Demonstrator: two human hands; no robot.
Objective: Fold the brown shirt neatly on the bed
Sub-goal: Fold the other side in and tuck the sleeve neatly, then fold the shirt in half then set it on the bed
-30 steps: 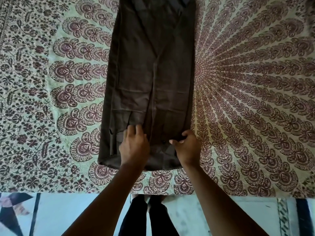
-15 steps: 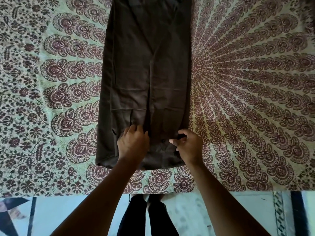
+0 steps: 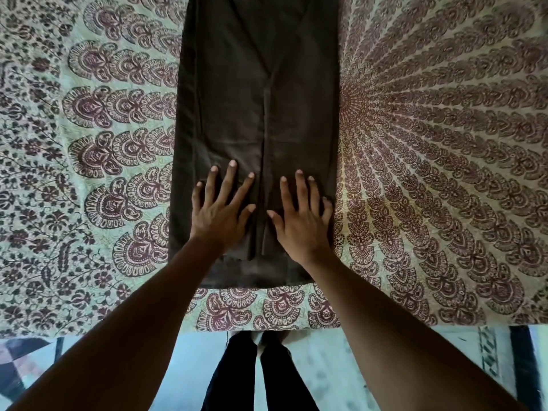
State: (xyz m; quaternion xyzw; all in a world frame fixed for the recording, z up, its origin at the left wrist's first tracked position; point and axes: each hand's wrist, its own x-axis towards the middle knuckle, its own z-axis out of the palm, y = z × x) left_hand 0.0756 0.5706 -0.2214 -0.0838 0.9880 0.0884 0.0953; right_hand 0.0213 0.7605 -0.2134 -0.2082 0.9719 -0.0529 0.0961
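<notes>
Black trousers (image 3: pixel 261 372) nearest, standing on pale floor (image 3: pixel 326 375) at the bed edge. Past them, patterned bedspread (image 3: pixel 98 203), then shirt hem just behind both wrists.

Shirt (image 3: pixel 255 114): brown, folded into a long narrow strip, lying flat on the bedspread and running away from the person, far end out of frame. Centre seam sits between the two thumbs.

Left hand (image 3: pixel 221 215): palm down on the shirt's left half, fingers (image 3: pixel 229 185) spread and flat, gripping nothing. Little finger near the strip's left edge.

Right hand (image 3: pixel 302 223): same, palm down on the right half, fingers splayed, nothing grasped. Little finger close to the right edge.

Beyond the fingertips the cloth lies mostly smooth, with a diagonal fold line higher up.
</notes>
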